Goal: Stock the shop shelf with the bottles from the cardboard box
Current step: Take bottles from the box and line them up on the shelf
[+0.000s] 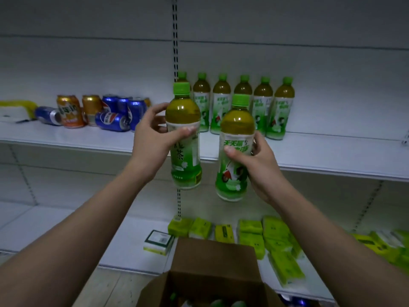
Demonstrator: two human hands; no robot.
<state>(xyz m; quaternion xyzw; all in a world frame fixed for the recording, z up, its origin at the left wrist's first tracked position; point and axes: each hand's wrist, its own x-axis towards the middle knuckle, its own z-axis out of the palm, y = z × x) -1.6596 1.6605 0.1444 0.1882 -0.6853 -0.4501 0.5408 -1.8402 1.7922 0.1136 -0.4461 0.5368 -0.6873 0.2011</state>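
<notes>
My left hand (155, 134) grips a green-capped tea bottle (184, 156) upright around its upper label. My right hand (259, 160) holds a second tea bottle (234, 173) of the same kind, a little lower and to the right. Both bottles hang in the air just in front of the white shelf (321, 156). At the back of that shelf stands a row of several matching bottles (243, 107). Below my arms the open cardboard box (212, 262) shows green caps inside at the bottom edge.
Several blue and orange drink cans (99, 114) stand or lie on the same shelf to the left. A slotted upright (175, 52) divides the back wall. Yellow-green tissue packs (265, 240) and a small white-green box (158, 241) lie on the lower shelf.
</notes>
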